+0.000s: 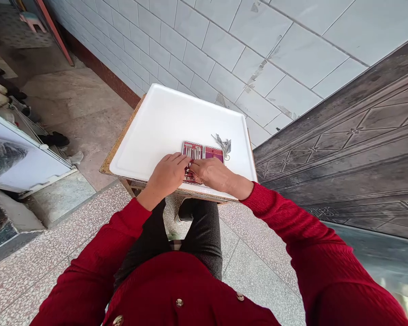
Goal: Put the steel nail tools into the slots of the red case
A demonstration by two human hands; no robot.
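An open manicure case [192, 146] with a red lining lies near the front edge of a white board, several slim metal tools set in its left half. Its other half, a purplish-red flap [213, 153], is folded out to the right. My left hand [168, 174] reaches over the case's left side, fingers together and bent down at the tips. From the right, my right hand [212, 173] comes in with fingers curled in a pinch over the case's middle. The fingertips nearly meet, and what they grip is hidden. Loose metal manicure tools [225, 146] lie in a small heap beyond the flap.
The white board [177, 115] has a raised rim and rests on a wooden table [122, 147]. A tiled wall [221, 50] stands behind it, and a dark carved panel [343, 140] is on the right. A white cabinet [27, 156] stands at left.
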